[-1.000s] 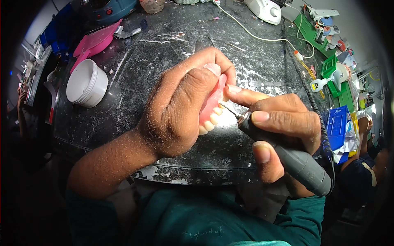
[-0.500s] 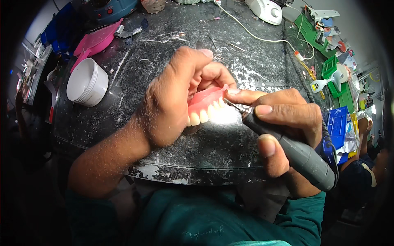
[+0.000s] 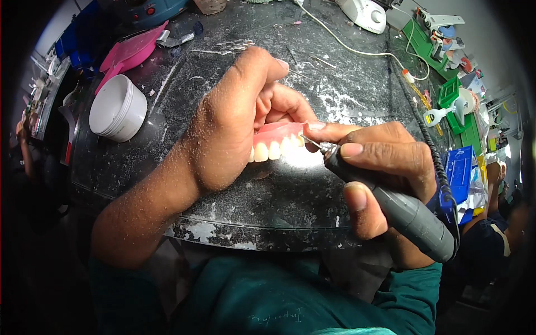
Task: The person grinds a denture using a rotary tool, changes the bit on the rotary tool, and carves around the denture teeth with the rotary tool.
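Note:
My left hand (image 3: 237, 117) is closed around a denture (image 3: 273, 135) with a pink base and cream teeth. The row of teeth faces down toward me, and part of the base is hidden behind my palm and fingers. Gripped like a pen in my right hand (image 3: 391, 162) is a dark grey rotary handpiece (image 3: 410, 215). Its thin metal bur meets the denture at its right end, beside the teeth; whether it touches there I cannot tell for sure. My right index fingertip rests against the denture's right end. Fine pale dust speckles my left hand and forearm.
Left of my arm stands a white tub (image 3: 118, 109), with a pink dustpan (image 3: 131, 50) behind it. Loose metal burs (image 3: 322, 61) lie on the dusty black table (image 3: 223, 215). A white control box (image 3: 364, 14) sits at the back; green trays (image 3: 449, 92) and a blue box (image 3: 459, 173) line the right.
My left hand has shifted slightly up and left, and the denture is tilted a little differently. The handpiece has followed slightly left, its bur still at the denture's right end.

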Motion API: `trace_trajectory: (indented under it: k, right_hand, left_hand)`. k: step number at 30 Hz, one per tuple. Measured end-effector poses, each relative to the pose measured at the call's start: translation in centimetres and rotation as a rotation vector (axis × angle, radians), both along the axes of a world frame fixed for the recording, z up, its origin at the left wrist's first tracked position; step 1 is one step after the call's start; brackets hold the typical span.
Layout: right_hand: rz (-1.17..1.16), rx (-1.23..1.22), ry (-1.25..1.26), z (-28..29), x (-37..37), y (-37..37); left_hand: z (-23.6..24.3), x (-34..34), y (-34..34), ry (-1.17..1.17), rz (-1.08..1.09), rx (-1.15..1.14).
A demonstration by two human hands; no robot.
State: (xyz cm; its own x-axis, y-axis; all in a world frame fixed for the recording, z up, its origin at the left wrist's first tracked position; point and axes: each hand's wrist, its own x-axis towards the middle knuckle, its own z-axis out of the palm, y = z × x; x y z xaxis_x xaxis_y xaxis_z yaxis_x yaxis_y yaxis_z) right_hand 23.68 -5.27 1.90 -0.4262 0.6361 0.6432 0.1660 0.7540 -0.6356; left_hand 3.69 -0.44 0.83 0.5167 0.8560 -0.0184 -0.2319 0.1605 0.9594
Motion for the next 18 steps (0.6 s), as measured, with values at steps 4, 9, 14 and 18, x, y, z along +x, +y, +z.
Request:
trace_trajectory:
  k: [4,9,14,18]
  right_hand:
    - [0.030,-0.014,0.035,-0.17,-0.15,0.10]
    - [0.029,-0.017,0.019,0.12,-0.01,-0.02]
    - [0.030,-0.020,0.027,-0.17,-0.02,0.06]
    - [0.040,-0.031,-0.002,0.04,0.11,0.01]
  left_hand:
    - [-0.06,-0.24,-0.05,0.026,0.010,0.019]
    - [-0.17,-0.19,0.01,0.040,-0.003,0.064]
    - [-0.20,-0.31,-0.09,-0.003,0.014,0.039]
    - [-0.25,-0.36,0.00,-0.029,-0.007,0.016]
